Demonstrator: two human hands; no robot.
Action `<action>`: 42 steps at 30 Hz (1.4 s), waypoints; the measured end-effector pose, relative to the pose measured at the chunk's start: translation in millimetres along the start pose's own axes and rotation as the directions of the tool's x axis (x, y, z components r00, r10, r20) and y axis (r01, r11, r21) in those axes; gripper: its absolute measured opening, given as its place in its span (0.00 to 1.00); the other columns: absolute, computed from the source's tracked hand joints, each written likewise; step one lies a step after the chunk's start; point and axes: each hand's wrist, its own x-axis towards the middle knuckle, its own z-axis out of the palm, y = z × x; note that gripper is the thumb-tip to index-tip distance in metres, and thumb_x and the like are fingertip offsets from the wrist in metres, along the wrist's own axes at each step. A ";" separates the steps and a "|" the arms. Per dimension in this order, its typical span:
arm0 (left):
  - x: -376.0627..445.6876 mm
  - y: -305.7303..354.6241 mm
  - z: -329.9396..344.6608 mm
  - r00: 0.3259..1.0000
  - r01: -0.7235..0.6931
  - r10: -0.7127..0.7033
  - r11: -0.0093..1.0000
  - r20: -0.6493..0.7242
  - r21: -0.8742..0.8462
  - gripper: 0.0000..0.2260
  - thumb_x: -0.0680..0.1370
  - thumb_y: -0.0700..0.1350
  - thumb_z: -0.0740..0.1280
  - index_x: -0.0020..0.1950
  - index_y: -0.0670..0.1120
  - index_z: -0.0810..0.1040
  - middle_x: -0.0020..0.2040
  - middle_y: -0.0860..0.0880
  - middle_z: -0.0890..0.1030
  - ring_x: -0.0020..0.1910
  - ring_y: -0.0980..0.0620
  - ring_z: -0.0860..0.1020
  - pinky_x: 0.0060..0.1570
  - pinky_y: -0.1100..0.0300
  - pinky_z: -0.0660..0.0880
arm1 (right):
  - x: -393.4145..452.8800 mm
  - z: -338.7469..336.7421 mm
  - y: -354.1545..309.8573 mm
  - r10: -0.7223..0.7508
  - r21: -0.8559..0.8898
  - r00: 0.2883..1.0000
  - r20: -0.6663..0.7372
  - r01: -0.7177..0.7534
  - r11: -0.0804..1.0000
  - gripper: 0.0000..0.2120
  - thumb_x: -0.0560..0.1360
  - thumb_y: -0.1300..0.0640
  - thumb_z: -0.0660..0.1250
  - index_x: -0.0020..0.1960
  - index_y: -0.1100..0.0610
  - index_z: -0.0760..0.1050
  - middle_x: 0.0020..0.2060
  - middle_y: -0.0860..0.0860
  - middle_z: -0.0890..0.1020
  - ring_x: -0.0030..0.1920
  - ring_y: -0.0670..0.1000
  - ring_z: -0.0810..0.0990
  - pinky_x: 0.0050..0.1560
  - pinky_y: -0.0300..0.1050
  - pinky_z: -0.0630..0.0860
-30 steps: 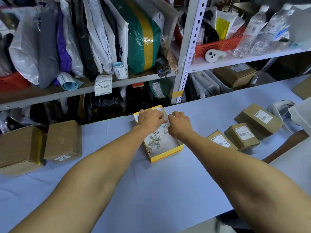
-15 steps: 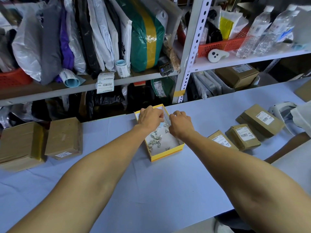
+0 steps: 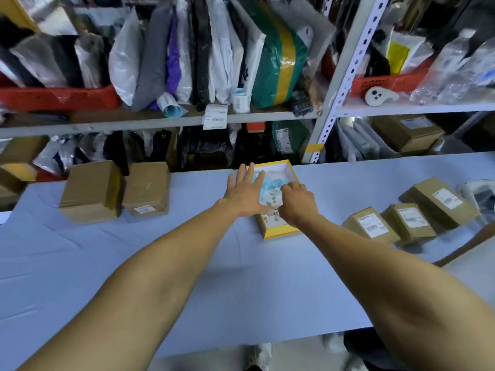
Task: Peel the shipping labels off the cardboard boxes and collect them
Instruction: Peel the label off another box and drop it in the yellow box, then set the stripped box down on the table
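The left hand (image 3: 245, 192) has spread flat beside the yellow tray (image 3: 278, 232); the right hand (image 3: 296, 202) still seems to pinch a label (image 3: 263, 183) over it, so another is collected.

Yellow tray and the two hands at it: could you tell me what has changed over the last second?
The left hand has uncurled and now lies flat across the yellow tray's left edge. The right hand stays curled over the crumpled labels. Tray and cardboard boxes have not moved.
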 end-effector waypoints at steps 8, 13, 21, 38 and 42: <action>-142.4 -134.4 30.2 0.988 0.156 -0.156 0.988 0.008 0.012 0.51 0.70 0.65 0.70 0.80 0.50 0.41 0.79 0.44 0.34 0.78 0.41 0.34 0.74 0.41 0.39 | -58.3 36.0 -142.7 -0.067 0.053 0.998 -0.004 0.067 0.996 0.21 0.72 0.58 0.64 0.64 0.59 0.68 0.65 0.58 0.71 0.65 0.62 0.68 0.62 0.53 0.68; -251.3 -225.7 74.7 0.957 0.276 -0.272 0.961 0.101 -0.030 0.51 0.70 0.67 0.69 0.80 0.50 0.40 0.79 0.42 0.34 0.77 0.39 0.35 0.75 0.40 0.40 | -121.3 93.0 -250.5 -0.170 0.104 0.979 0.113 0.159 0.982 0.25 0.74 0.57 0.64 0.70 0.58 0.66 0.71 0.56 0.67 0.69 0.60 0.66 0.67 0.53 0.66; -341.0 -270.8 144.8 0.928 0.321 -0.288 0.940 0.234 -0.114 0.54 0.68 0.67 0.70 0.80 0.51 0.39 0.80 0.40 0.41 0.78 0.37 0.43 0.76 0.41 0.47 | -193.3 164.2 -313.0 -0.247 0.206 0.912 0.327 0.187 0.961 0.35 0.74 0.52 0.66 0.76 0.50 0.54 0.74 0.56 0.62 0.71 0.60 0.64 0.67 0.57 0.68; -404.9 -382.1 111.0 0.896 0.350 -0.441 0.776 -0.055 -0.525 0.41 0.77 0.48 0.69 0.80 0.57 0.44 0.68 0.39 0.74 0.63 0.40 0.75 0.55 0.53 0.75 | -172.3 130.4 -479.8 -0.444 0.524 0.878 0.182 0.295 0.799 0.34 0.75 0.63 0.67 0.75 0.50 0.56 0.72 0.49 0.60 0.65 0.55 0.73 0.48 0.33 0.74; -408.6 -431.5 82.5 0.867 0.386 -0.489 0.780 -0.094 -0.492 0.38 0.79 0.43 0.66 0.80 0.55 0.46 0.70 0.39 0.72 0.65 0.39 0.74 0.58 0.51 0.73 | -147.9 118.4 -536.6 -0.468 0.462 0.880 0.078 0.384 0.799 0.33 0.72 0.59 0.69 0.74 0.48 0.62 0.76 0.54 0.59 0.64 0.59 0.76 0.54 0.45 0.75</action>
